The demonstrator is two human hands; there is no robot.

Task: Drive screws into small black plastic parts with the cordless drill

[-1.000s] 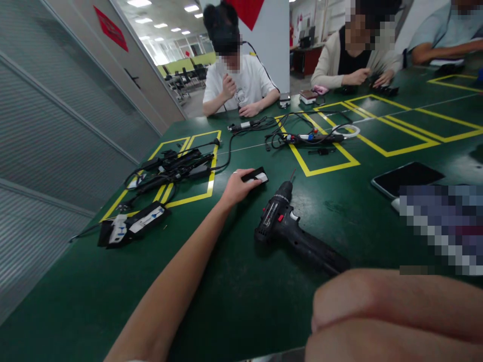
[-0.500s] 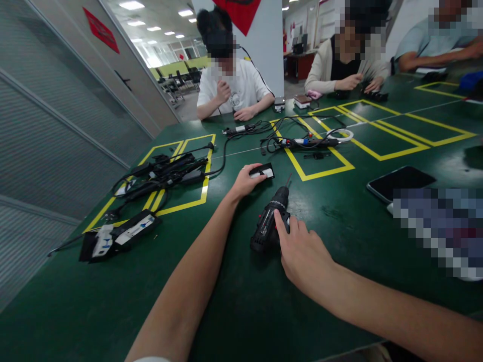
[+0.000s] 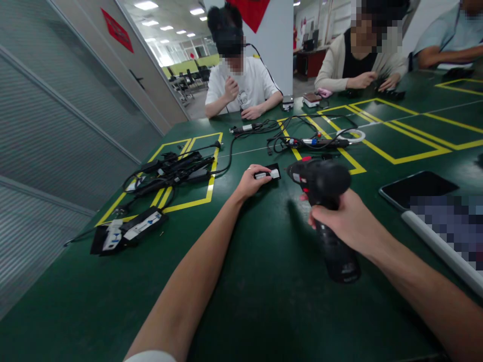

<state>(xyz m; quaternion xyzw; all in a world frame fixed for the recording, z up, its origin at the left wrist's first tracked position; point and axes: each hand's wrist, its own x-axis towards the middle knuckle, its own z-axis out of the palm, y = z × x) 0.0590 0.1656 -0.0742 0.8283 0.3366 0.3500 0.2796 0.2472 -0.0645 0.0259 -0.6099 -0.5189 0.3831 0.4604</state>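
Note:
My left hand (image 3: 253, 182) is closed on a small flat black piece with a white label (image 3: 274, 172), which rests on the green table (image 3: 256, 281). Its fingers cover the near end of that piece. Off the table, my right hand (image 3: 349, 217) wraps round the handle of a black cordless drill (image 3: 332, 178) with red buttons. The drill's nose points away and to the left, toward the labelled piece, a short gap from it. Its body is slightly blurred, and the bit barely shows.
Black cables and adapters (image 3: 181, 168) lie at left, with black-and-white parts (image 3: 143, 224) nearer. A soldering-iron-like tool (image 3: 317, 143) lies beyond the drill. A phone (image 3: 418, 188) and a partly blurred-out device (image 3: 441, 246) lie at right. Several people sit across the table, including one in a white shirt (image 3: 241, 80).
My right hand came in from the lower right, reached the drill lying on the table, and now holds it raised. My left hand keeps its hold on the black piece.

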